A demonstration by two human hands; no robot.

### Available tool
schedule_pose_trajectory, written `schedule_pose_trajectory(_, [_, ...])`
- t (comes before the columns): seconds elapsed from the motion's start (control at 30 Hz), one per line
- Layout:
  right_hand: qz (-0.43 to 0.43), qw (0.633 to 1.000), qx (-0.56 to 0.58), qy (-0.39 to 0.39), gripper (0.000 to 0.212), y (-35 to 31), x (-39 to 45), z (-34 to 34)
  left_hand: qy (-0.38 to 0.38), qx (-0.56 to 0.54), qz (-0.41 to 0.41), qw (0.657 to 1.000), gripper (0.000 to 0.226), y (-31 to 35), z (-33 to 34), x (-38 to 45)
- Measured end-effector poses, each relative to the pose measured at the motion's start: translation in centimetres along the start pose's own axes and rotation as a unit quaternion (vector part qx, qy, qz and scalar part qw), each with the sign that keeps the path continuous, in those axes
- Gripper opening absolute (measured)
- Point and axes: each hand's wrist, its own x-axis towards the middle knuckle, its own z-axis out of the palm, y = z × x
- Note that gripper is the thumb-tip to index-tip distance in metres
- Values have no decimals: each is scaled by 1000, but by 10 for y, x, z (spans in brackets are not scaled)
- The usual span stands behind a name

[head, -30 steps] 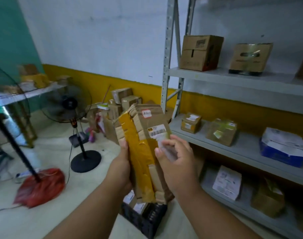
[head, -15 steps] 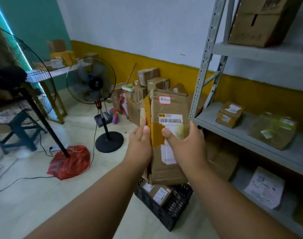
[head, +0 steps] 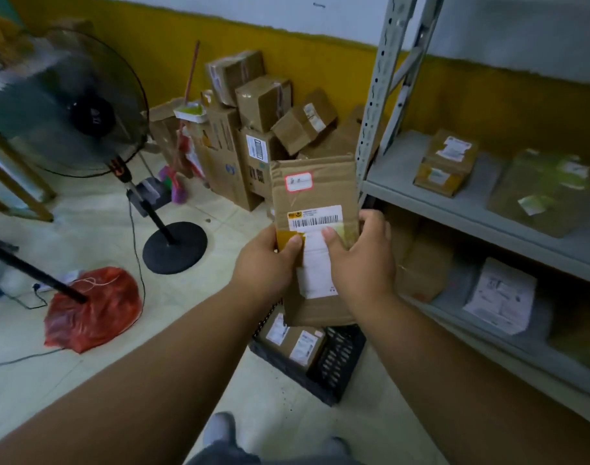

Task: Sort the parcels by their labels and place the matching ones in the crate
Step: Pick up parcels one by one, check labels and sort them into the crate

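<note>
I hold a flat brown cardboard parcel [head: 315, 193] upright in front of me, its face toward me. It carries a red-bordered sticker, a barcode label and a white shipping label. My left hand [head: 265, 263] grips its left edge, thumb on the yellow tape. My right hand [head: 360, 256] grips the right side, thumb on the white label. Directly below the parcel on the floor stands a black slotted crate [head: 340, 360] with labelled brown parcels [head: 293, 340] inside.
A grey metal shelf unit [head: 454, 209] on the right holds several parcels on two levels. A pile of cardboard boxes [head: 263, 105] leans against the yellow wall. A standing fan [head: 68, 105], its black base, a cable and a red bag [head: 92, 307] occupy the floor at left.
My view has tilted downward, bringing the crate and floor into sight. The parcel turned from edge-on to face me flat, and both hands lowered it over the crate.
</note>
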Motion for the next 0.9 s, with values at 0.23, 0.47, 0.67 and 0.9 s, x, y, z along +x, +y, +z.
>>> schedule_pose_trajectory(0.23, [89, 988, -63, 112, 26, 19, 5, 49, -114, 104, 79, 985, 30, -27, -2, 90])
schedule_pose_trajectory(0.47, [191, 961, -97, 175, 29, 46, 7, 97, -239, 131, 88, 958, 23, -51, 13, 152])
schedule_pose_trajectory(0.67, [271, 938, -146, 159, 42, 128, 11, 130, -296, 136, 57, 944, 23, -117, 89, 191])
schedule_pose_trajectory(0.9, [260, 950, -145, 88, 53, 305, -8, 221, -327, 139, -27, 934, 25, -295, 193, 246])
